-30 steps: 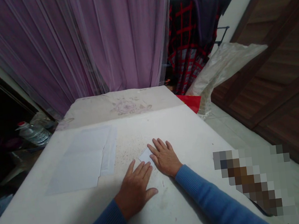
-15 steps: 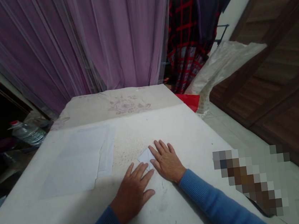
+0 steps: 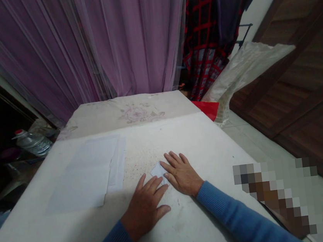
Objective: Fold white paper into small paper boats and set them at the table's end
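A small folded piece of white paper point(image 3: 156, 170) lies flat on the white-covered table point(image 3: 141, 146). My left hand point(image 3: 145, 206) rests at its near left side, fingers spread, the fingertips touching its lower edge. From the right, my right hand point(image 3: 182, 173) lies palm down with its fingers apart, index finger and thumb over the paper's right side. Part of the folded paper is hidden beneath the fingers. Neither hand grips anything.
Loose white sheets point(image 3: 80, 177) lie at the table's left. A large water bottle point(image 3: 34, 142) stands beyond the left edge. Past the right edge are a red bag point(image 3: 209, 109) and clear plastic wrapping point(image 3: 243, 67). A purple curtain point(image 3: 135, 42) hangs behind.
The view has shifted slightly, so everything sits a little further right. Both hands keep nearly the same pose on the folded paper.
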Action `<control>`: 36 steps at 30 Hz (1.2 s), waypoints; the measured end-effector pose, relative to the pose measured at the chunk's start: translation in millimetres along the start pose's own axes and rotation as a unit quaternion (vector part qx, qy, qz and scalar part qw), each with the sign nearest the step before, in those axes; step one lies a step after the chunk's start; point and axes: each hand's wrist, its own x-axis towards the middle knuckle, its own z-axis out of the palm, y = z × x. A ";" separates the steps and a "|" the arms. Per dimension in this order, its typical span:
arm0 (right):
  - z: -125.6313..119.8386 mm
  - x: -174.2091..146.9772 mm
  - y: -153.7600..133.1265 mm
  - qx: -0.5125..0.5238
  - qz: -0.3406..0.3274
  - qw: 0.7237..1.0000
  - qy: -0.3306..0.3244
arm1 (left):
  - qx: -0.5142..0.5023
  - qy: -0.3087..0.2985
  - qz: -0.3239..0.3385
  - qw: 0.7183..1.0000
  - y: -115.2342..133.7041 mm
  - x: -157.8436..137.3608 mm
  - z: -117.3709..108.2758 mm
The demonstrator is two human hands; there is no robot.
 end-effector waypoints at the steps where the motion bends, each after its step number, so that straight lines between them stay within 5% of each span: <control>1: -0.4 -1.1 -0.5 0.008 -0.002 1.000 0.004 | -0.004 0.004 -0.001 1.000 -0.4 0.3 -0.1; 7: -3.3 -7.4 -3.9 0.051 -0.066 0.996 0.034 | -0.017 0.015 -0.010 1.000 -1.7 0.2 1.7; 15: 2.6 -0.4 9.7 0.072 -0.182 0.980 -0.023 | -0.001 0.036 0.003 0.999 2.1 -3.6 8.5; 25: 6.6 16.0 13.3 0.027 -0.125 0.992 -0.023 | 0.009 0.012 -0.012 1.000 7.2 -3.3 6.4; 36: 8.8 -3.2 13.4 0.033 -0.170 0.985 0.005 | 0.003 0.034 -0.014 0.999 11.0 -9.7 12.8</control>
